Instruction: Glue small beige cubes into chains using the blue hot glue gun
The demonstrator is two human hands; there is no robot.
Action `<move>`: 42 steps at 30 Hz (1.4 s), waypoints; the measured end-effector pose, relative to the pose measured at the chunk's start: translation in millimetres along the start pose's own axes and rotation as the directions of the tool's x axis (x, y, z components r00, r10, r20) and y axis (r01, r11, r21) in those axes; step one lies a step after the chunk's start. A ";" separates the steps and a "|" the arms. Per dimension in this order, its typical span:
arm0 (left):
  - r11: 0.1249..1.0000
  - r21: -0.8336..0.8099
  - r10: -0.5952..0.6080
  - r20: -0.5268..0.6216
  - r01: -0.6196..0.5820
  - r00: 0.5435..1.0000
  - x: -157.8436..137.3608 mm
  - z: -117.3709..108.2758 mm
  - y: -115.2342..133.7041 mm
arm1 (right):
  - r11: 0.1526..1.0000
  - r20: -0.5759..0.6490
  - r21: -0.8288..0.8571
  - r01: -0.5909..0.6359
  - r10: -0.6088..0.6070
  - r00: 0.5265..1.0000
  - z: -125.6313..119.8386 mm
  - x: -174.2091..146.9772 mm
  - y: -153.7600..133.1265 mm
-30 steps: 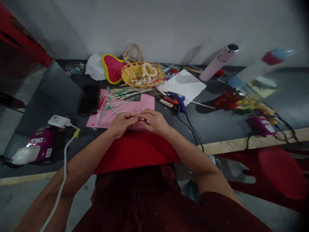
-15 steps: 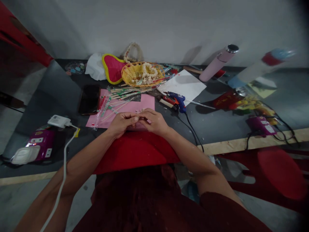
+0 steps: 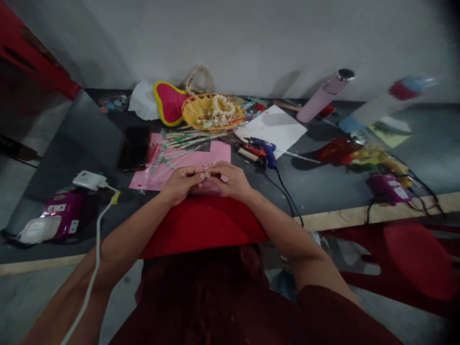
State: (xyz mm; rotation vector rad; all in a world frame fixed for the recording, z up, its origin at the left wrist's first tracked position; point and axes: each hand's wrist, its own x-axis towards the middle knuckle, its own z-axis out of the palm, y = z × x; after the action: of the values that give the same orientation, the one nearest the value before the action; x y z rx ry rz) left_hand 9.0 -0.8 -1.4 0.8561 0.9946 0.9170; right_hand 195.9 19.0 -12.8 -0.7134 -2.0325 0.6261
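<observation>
My left hand (image 3: pixel 182 184) and my right hand (image 3: pixel 232 181) meet fingertip to fingertip over the near edge of a pink sheet (image 3: pixel 219 152). Between them they pinch a small cream-coloured piece (image 3: pixel 207 175), too small to name; fingers partly cover it. A few more pale bits (image 3: pixel 212 164) lie on the sheet just beyond my fingertips. Under my wrists is a red cloth or board (image 3: pixel 204 225). Thin sticks with green-printed wrappers (image 3: pixel 187 139) are spread across the sheet behind my hands.
A blue glue gun (image 3: pixel 264 149) lies right of my hands, its cord trailing to the table edge. Behind stands a yellow basket (image 3: pixel 194 112) holding a cream beaded strand (image 3: pixel 223 112). A phone (image 3: pixel 134 148) and charger (image 3: pixel 89 179) are left; a pink flask (image 3: pixel 323 98) is right.
My hands stay almost in place, with the fingertips shifted slightly. The cream-coloured piece between them shows more clearly now. Nothing else has visibly moved.
</observation>
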 end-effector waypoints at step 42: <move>0.968 -0.246 0.060 0.022 -0.053 0.998 5.5 -16.3 4.6 | 0.881 -0.094 -0.368 -0.297 0.283 0.955 -63.8 133.5 37.7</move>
State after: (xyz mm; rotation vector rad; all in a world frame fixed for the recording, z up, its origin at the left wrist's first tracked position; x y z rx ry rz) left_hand -5.9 8.6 -3.9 0.6893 0.8142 1.0490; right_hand 198.5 147.6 69.4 -1.2690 -2.0502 0.3796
